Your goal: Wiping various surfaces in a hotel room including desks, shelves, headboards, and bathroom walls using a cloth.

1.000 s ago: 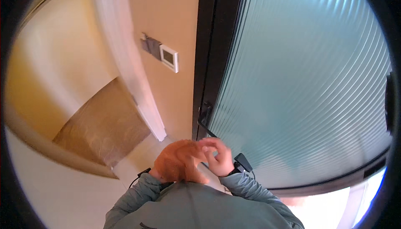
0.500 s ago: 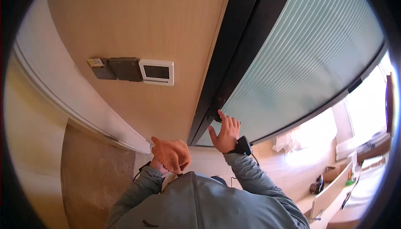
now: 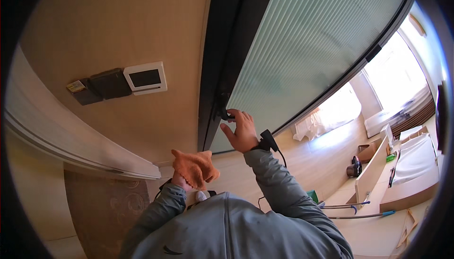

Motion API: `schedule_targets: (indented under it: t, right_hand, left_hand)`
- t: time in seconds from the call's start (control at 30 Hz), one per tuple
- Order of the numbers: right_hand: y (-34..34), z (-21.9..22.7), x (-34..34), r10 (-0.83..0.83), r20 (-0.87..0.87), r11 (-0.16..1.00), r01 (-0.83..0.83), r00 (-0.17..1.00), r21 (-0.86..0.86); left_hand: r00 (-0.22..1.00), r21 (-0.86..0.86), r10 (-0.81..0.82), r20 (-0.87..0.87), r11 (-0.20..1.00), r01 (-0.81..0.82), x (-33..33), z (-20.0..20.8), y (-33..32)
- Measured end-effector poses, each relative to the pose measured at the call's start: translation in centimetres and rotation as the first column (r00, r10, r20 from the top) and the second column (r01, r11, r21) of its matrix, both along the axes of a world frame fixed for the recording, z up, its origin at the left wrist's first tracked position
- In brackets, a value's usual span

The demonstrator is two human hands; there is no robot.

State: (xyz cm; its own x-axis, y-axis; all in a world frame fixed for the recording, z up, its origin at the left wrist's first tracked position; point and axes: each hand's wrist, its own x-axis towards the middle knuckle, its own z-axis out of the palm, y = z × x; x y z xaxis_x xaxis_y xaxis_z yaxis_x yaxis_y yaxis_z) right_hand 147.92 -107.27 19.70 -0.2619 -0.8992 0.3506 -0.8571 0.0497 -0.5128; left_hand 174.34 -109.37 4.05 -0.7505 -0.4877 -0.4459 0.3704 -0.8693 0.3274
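Left hand [image 3: 180,180] clutches cloth [image 3: 194,167], corner up-left, long axis unclear; right hand [image 3: 243,132] spread at handle [image 3: 223,107].

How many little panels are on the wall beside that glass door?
3, in a row: white-framed panel nearest the glass door, plain dark panel in the middle, yellow-marked dark panel farthest left. None looks hidden.
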Motion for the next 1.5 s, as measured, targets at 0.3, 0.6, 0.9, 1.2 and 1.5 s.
schedule_targets:
  t: [0.3,0.6,0.9,1.2,1.5]
  right_hand:
    - [0.4,-1.1,-1.8,0.149,0.040,0.987,-0.146,0.988,-0.070]
    - [-0.3,0.0,-1.2,0.029,-0.304,0.998,-0.042,0.952,-0.036]
    - [-0.5,1.6,0.0,0.021,-0.302,0.999,-0.006,0.953,0.049]
    - [9.1,1.9,1.4,0.074,-0.278,0.997,-0.077,0.958,0.002]
    - [25.8,-0.9,0.7,-0.010,-0.146,0.983,0.036,0.989,0.181]
  left_hand:
    - [0.967,-0.112,-0.108,-0.231,0.990,0.084,-1.5,-0.7,1.8]
    - [0.990,-0.131,0.035,-0.134,0.990,-0.053,-0.6,0.6,4.0]
    - [0.984,-0.117,0.150,-0.101,0.980,-0.161,2.2,0.4,4.1]
    - [0.982,-0.065,0.127,-0.140,0.988,-0.137,1.9,-0.2,3.9]
    - [0.802,-0.575,-0.425,-0.420,0.808,0.128,-4.3,-1.0,0.3]
